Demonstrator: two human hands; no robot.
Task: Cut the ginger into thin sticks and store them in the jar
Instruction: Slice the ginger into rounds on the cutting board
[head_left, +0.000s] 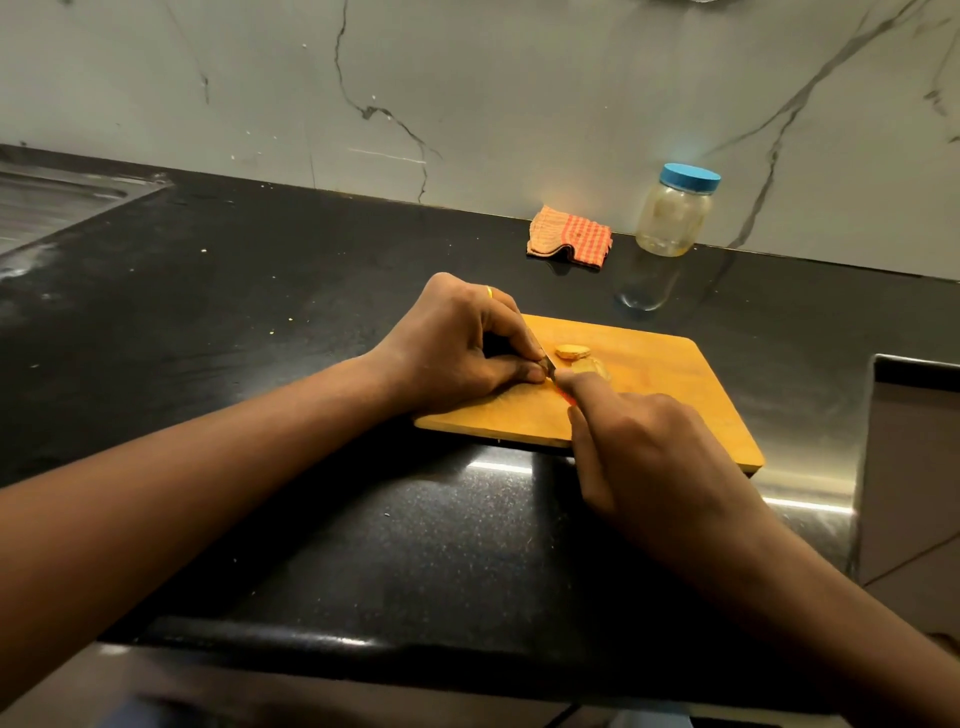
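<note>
Right hand (639, 452) grips knife (549, 368), forefinger along blade back. Left hand (457, 348), fingers curled, seems to pinch bit of ginger (571, 352) on board (675, 405) left end, bit itself hidden. Other slices mid-board. Jar (675, 213), lid on, beyond board's far edge. Step: slicing. Next: thin even strokes, fingertips tucked back.

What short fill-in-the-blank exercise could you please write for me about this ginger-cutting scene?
1. The lid on the jar is ____ in colour.
2. The checked cloth lies to the ____ of the jar.
3. The right hand holds a ____ on the cutting board, beside the ginger slices.
Missing words: blue; left; knife.
</note>
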